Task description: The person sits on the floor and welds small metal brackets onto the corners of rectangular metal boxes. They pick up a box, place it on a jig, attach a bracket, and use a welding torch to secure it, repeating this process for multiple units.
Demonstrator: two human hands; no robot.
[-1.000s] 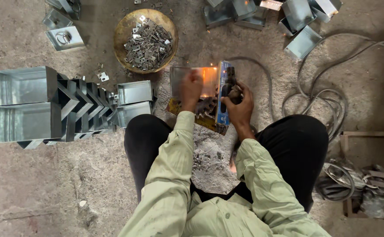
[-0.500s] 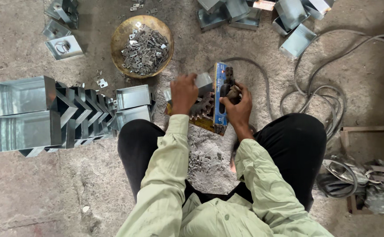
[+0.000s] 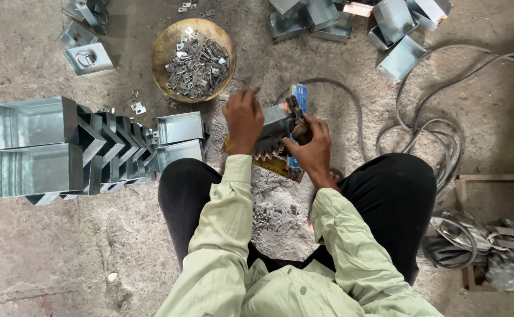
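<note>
I sit on a concrete floor with knees apart. My left hand (image 3: 243, 119) grips a small open sheet-metal box (image 3: 278, 120) held over a blue and yellow tool (image 3: 297, 101) that has toothed dark parts beneath. My right hand (image 3: 311, 142) is closed on a dark handle or part at the tool's right side, touching the box's edge. What exactly sits under the box is hidden by both hands.
A brass bowl (image 3: 163, 48) of several small metal pieces lies ahead. Stacked metal boxes (image 3: 40, 147) stand at left, two more (image 3: 180, 127) beside my left knee. Other boxes (image 3: 399, 57) lie at top right. Grey cables (image 3: 439, 126) coil at right near a wooden frame (image 3: 467, 182).
An orange glow at the box one second ago is gone. My left hand has shifted left and rotated the box over the tool; my right hand stays on the tool.
</note>
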